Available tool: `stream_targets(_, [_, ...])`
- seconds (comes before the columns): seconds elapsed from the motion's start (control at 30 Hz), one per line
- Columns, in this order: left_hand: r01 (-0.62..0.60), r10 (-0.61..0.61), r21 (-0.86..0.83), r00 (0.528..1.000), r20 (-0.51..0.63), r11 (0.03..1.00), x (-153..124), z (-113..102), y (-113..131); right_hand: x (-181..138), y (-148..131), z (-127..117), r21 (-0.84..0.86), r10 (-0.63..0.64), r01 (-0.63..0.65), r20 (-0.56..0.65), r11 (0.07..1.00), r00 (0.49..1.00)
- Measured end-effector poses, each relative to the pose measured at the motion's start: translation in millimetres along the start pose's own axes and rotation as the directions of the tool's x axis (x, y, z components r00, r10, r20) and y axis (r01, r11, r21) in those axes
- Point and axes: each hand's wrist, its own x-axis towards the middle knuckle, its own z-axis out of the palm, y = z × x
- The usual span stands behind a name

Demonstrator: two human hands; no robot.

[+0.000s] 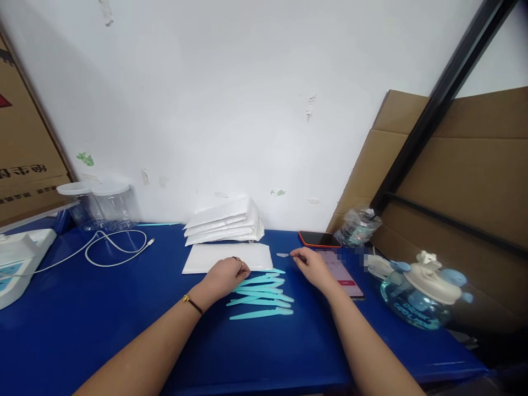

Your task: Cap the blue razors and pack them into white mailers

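Note:
Several teal plastic sticks (264, 300) lie in a loose row on the blue table (103, 330). My left hand (226, 276) rests closed at the left end of that row, fingers curled over the stick tips, beside a flat white pouch (218, 257). My right hand (311, 267) pinches a thin stick with a small pale tip (282, 255), held out to the left just above the table. A stack of white pouches (225, 221) sits behind, against the wall.
Two phones (319, 238) (344, 275) lie right of my right hand. A blue water jug (423, 294) and a crumpled bottle (358, 224) stand at right, before cardboard. At left are clear jars (101, 204), a white cable (111, 247) and a white device (18, 261).

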Motion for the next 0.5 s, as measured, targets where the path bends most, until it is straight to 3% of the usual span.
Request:
stream_targets(0.07, [-0.025,0.025,0.057,1.0,0.001,0.998,-1,-1,-1,5,6,4,-0.087,-0.033,0.03,-0.027,0.996,0.999])
stream_targets(0.23, [-0.03,0.028,0.132,0.999,0.015,0.991,-2,3,-2,10,-1,16,-0.302,-0.098,0.127,0.107,0.945,0.989])
stream_targets(0.33, [-0.022,0.021,0.173,1.0,0.012,0.985,0,7,-2,9,-11,19,-0.432,-0.053,0.119,0.163,0.894,0.985])
stream_targets(0.5, [0.002,0.006,0.199,0.999,-0.039,0.98,5,11,1,7,-16,20,-0.523,0.007,0.059,0.124,0.85,0.992])
